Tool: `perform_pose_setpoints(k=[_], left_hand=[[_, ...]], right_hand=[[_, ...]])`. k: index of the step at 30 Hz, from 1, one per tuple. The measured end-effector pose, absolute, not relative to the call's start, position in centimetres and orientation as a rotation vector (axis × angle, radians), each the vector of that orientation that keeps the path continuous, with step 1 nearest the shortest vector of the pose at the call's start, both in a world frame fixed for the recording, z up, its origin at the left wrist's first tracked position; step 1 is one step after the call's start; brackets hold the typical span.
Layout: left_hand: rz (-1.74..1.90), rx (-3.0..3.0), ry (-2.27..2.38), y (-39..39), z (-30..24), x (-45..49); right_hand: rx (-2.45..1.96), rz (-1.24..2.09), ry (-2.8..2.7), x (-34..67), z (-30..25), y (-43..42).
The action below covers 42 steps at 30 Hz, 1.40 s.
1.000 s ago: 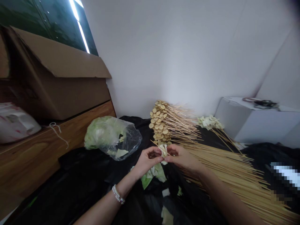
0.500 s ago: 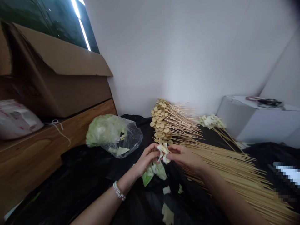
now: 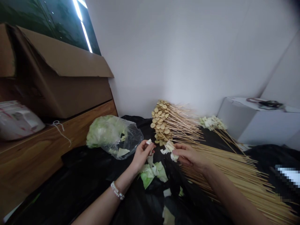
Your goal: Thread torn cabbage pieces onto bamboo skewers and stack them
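Observation:
My left hand (image 3: 142, 155) is closed on a small pale piece of cabbage leaf (image 3: 149, 142), with a wristband of light beads behind it. To its right, my right hand (image 3: 188, 156) pinches a bunch of torn cabbage leaves (image 3: 170, 150); whether a stick runs through them I cannot tell. A gap separates the two hands. Below the left hand, loose green and white cabbage pieces (image 3: 153, 173) lie on black plastic sheeting (image 3: 93, 184). Bare wooden skewers (image 3: 234, 175) lie in a wide bundle under my right forearm.
Skewers with round pale slices (image 3: 161, 122) are stacked by the wall. Cabbage skewers (image 3: 212, 122) lie behind, near a white box (image 3: 248, 122). At left are a clear bag of cabbage (image 3: 105, 132), a cardboard box (image 3: 70, 90) and a plastic-wrapped roll (image 3: 20, 120).
My hands have moved apart, the left one leftward and the right one slightly rightward. The cabbage they held together is now divided between them.

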State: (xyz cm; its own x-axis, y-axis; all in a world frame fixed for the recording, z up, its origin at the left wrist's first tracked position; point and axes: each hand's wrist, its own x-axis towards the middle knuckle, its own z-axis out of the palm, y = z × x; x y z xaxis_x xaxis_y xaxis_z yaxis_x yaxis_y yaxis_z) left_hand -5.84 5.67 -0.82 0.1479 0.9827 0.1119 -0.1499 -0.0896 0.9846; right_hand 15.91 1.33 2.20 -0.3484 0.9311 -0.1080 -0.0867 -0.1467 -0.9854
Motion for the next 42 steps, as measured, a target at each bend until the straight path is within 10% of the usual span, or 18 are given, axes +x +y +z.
perform_pose_setpoints(k=[42], left_hand=[[1.084,1.281,0.739,3.8,-0.8,-4.8]], right_hand=[[-1.12,1.201,-1.478,13.3,-0.2,1.7]])
